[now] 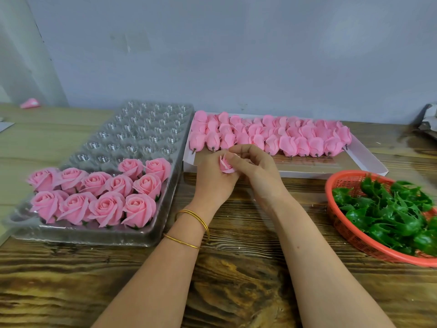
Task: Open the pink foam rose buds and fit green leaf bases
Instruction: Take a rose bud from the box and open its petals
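Note:
A pink foam rose bud (225,165) sits between both hands above the wooden table. My left hand (212,178) cups it from below and my right hand (254,165) pinches its petals from above with thumb and forefinger. Behind the hands, a white cardboard box (369,159) holds several rows of closed pink buds (272,136) with dark stems. A red mesh basket (350,235) at the right holds a heap of green leaf bases (390,209). On the left, a clear plastic cell tray (132,131) carries several opened pink roses (99,192) in its near rows.
The brown wooden table (236,268) runs to a grey wall behind. A stray pink bud (30,103) lies at the far left. Grey crumpled material (429,124) sits at the far right edge. Two gold bangles (191,227) ring my left wrist.

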A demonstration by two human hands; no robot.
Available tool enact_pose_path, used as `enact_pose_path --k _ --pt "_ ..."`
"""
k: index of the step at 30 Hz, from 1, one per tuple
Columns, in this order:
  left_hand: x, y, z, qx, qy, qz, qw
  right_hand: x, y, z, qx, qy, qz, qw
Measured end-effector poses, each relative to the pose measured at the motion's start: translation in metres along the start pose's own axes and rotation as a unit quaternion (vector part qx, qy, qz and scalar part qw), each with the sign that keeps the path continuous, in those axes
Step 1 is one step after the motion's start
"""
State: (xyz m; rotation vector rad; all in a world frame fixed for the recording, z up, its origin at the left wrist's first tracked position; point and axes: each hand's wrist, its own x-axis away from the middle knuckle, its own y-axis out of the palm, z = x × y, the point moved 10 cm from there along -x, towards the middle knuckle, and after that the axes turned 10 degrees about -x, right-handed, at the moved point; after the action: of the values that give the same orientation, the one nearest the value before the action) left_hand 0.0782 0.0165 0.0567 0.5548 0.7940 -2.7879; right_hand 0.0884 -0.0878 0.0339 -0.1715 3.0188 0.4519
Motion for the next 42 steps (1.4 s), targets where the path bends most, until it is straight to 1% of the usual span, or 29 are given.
enact_pose_path --k 4,6,8,10,12,15,25,35,42 --pt "-0.002 -0.005 -0.008 0.060 -0.024 0.036 0.997 -0.002 0.000 0.001 -0.025 0.002 0.013 1.000" --pt "-0.002 -0.008 -0.017 0.119 -0.068 0.054 0.989 -0.005 -0.002 0.002 -0.062 0.009 0.016 0.998" --pt "-0.001 -0.007 -0.023 0.185 -0.106 0.054 0.975 -0.006 -0.005 0.002 -0.075 0.012 0.018 0.997" --pt "0.000 -0.006 -0.024 0.233 -0.125 0.060 0.963 -0.005 -0.005 0.000 -0.031 -0.003 0.010 0.999" --pt "0.001 -0.003 -0.023 0.277 -0.135 0.055 0.950 -0.002 0.001 -0.004 0.031 -0.027 -0.015 0.999" --pt "0.003 0.004 -0.022 0.321 -0.148 0.037 0.935 0.002 0.010 -0.002 0.064 -0.037 -0.041 0.996" --pt "0.004 0.016 -0.023 0.314 -0.156 -0.010 0.936 0.004 0.010 -0.008 0.107 -0.076 -0.026 0.991" --pt "0.003 0.012 -0.019 0.330 -0.164 -0.038 0.929 0.007 0.017 -0.003 0.059 -0.023 -0.075 0.995" --pt "0.000 0.013 -0.021 0.298 -0.165 -0.057 0.939 0.007 0.021 0.002 0.064 -0.009 -0.108 0.992"
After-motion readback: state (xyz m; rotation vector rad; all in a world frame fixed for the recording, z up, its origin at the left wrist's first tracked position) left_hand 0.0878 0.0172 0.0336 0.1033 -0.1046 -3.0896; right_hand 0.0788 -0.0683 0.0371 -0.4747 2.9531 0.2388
